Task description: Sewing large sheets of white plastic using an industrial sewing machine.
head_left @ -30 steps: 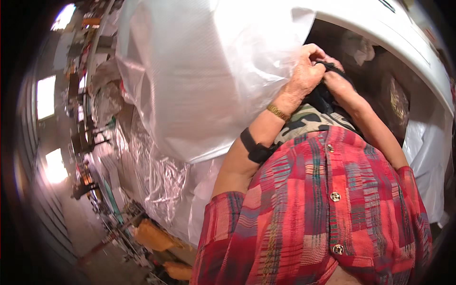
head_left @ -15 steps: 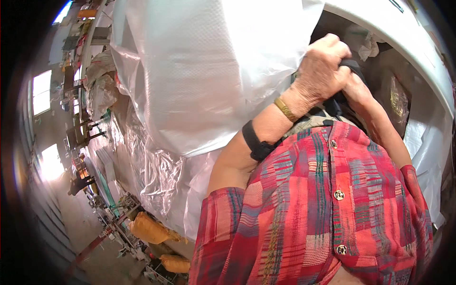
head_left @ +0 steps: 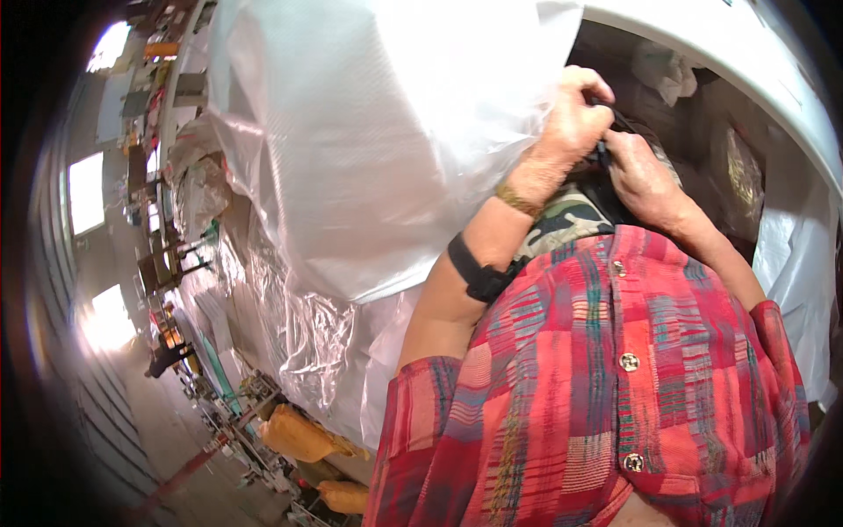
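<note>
Above my lap, my left hand (head_left: 572, 119) is closed, its fingers curled and its thumb bent over a piece of black cloth (head_left: 602, 155). Just to its right, my right hand (head_left: 643, 176) is closed too, with its fingertips against the same dark cloth. Most of that cloth is hidden between and behind the hands, so its shape cannot be made out. Camouflage fabric (head_left: 571, 218) lies below the hands, at the hem of my plaid shirt (head_left: 562, 378). On my left arm are a gold-coloured wristband and a black strap (head_left: 474, 270).
A large sheet of translucent white plastic (head_left: 342, 149) spreads on the left, beside my left forearm. A curved white edge (head_left: 746, 79) arcs around the upper right. Crumpled clear film (head_left: 303, 351) and yellow bundles (head_left: 299, 432) lie at the lower left.
My hands have come slightly apart and lower, and the right hand has shifted down. The black cloth shows less beside the right hand. More camouflage fabric is visible.
</note>
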The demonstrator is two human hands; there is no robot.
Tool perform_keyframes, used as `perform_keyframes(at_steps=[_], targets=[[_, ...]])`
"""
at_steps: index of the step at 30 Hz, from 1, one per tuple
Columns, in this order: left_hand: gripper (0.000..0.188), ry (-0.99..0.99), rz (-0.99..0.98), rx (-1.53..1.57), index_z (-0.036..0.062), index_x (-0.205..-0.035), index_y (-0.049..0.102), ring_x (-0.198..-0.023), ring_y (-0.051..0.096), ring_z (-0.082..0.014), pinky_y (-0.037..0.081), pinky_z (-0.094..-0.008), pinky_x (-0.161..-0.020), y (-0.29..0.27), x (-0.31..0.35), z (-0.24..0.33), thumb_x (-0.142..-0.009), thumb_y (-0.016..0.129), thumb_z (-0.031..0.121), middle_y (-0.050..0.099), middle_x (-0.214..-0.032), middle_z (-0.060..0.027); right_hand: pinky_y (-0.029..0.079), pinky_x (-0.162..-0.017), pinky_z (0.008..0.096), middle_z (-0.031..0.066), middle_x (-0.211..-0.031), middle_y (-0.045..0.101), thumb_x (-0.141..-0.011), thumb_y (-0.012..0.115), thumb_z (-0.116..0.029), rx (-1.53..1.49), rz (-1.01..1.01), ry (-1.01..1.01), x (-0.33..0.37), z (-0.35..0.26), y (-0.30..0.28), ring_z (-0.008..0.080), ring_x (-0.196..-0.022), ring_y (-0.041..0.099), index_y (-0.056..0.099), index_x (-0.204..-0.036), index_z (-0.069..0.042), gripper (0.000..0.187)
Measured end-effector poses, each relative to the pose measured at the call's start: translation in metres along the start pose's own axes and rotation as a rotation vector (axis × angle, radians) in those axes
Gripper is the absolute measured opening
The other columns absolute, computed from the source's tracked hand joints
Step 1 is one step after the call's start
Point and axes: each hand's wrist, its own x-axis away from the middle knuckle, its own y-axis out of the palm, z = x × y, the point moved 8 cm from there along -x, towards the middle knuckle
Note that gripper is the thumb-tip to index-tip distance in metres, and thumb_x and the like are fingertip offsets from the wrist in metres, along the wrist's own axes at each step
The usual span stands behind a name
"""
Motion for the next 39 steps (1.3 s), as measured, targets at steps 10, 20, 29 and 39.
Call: perform_keyframes(at_steps=[10,20,29,39], targets=[[0.014,-0.169,0.048,0.121,0.0033,-0.088,0.066,-0.07,0.052,-0.0049,0.044,-0.022,-0.064,-0.016,0.003,-0.01,-0.075,0.065,-0.001,0.06,-0.077,0.0016,0.052,-0.065,0.0388,0.0113,-0.077,0.06,-0.075,0.062,-0.001,0.357,0.535,-0.435,0.017,-0.035,-0.022,0.029,-0.075,0.063,0.058,-0.101,-0.001,0.027],[0.028,-0.321,-0.139,0.206,-0.0008,-0.102,0.062,-0.071,0.055,-0.0054,0.046,-0.0217,-0.062,-0.014,0.002,-0.027,-0.076,0.071,-0.003,0.062,-0.082,-0.0011,0.053,-0.074,0.0364,0.0121,-0.094,0.069,-0.079,0.067,-0.001,0.1,0.463,-0.689,0.029,-0.063,-0.035,0.0267,-0.083,0.067,0.066,-0.106,-0.005,0.027],[0.026,-0.24,-0.166,-0.065,0.0001,-0.102,0.064,-0.071,0.057,-0.0059,0.047,-0.0223,-0.062,-0.031,0.013,-0.024,-0.079,0.073,0.005,0.062,-0.08,0.0002,0.039,-0.104,0.0422,0.0195,-0.135,0.049,-0.082,0.072,-0.03,-0.017,0.23,-0.1,-0.001,0.016,-0.01,0.0359,-0.125,0.046,0.041,-0.14,-0.004,0.07],[0.022,0.223,-0.245,-0.734,-0.0019,-0.092,0.06,-0.073,0.064,-0.0289,0.049,-0.0344,-0.065,-0.011,0.019,0.036,-0.078,0.071,0.01,0.063,-0.079,-0.017,0.045,-0.093,0.0376,0.0175,-0.115,0.063,-0.09,0.056,-0.017,-0.398,0.049,-0.139,-0.033,0.052,0.027,0.0273,-0.107,0.06,0.053,-0.124,-0.002,0.037]])
